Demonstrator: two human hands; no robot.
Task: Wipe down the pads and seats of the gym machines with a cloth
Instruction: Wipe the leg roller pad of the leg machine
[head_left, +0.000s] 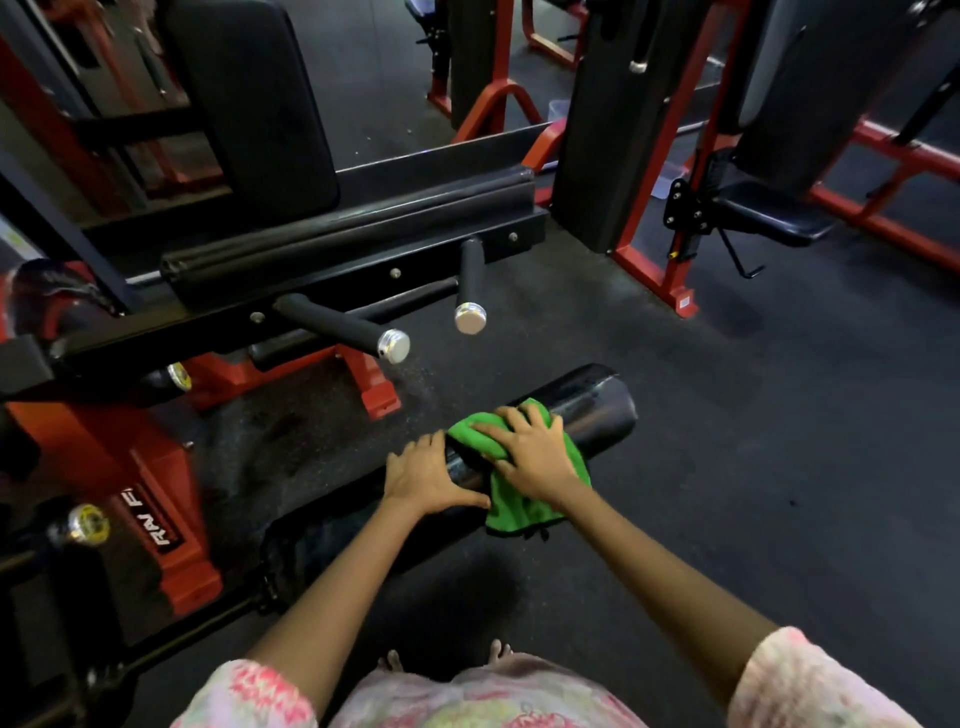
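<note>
head | R hand flat, pressing green cloth on roller pad | L hand spread, bracing pad

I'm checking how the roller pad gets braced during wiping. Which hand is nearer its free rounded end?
Right. The right hand presses the green cloth on the roller pad close to that end; the left hand rests farther back.

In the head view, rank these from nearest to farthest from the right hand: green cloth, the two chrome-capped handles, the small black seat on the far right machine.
1. Green cloth, directly under the right hand on the roller pad.
2. Chrome-capped handles, above and left of the hand; the two are too close to call.
3. Small black seat, far upper right.
</note>
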